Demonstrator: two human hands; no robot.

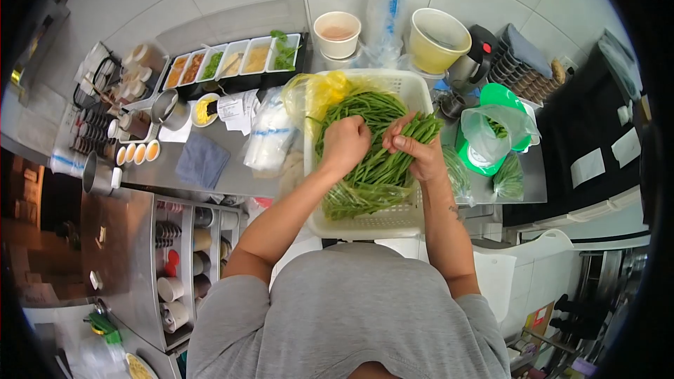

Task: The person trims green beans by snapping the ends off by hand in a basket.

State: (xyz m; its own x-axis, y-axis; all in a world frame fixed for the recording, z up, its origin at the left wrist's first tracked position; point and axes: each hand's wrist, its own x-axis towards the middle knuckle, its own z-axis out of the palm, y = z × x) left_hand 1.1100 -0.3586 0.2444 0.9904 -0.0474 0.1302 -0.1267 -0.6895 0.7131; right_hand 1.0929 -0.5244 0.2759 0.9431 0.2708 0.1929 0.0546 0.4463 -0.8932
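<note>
A big heap of long green beans (pixel 361 109) lies in a clear plastic bag with a bunched yellow top (pixel 326 86), inside a white plastic basket (pixel 319 220). My right hand (pixel 421 158) is closed around a bunch of green beans (pixel 423 128) at the right side of the heap. My left hand (pixel 347 142) is curled closed over the heap's middle; what its fingers hold, if anything, is hidden. To the right, an open clear bag (pixel 500 126) with some beans in it sits on a green plastic container (pixel 484 166). Filled bags of beans (pixel 509 179) lie beside it.
Behind the basket stand a paper tub (pixel 337 35) and a yellowish bucket (pixel 439 40). A condiment tray (pixel 232 63), a folded blue cloth (pixel 201 160) and a pack of plastic bags (pixel 268 133) are on the left counter. An electric kettle (pixel 474 60) stands back right.
</note>
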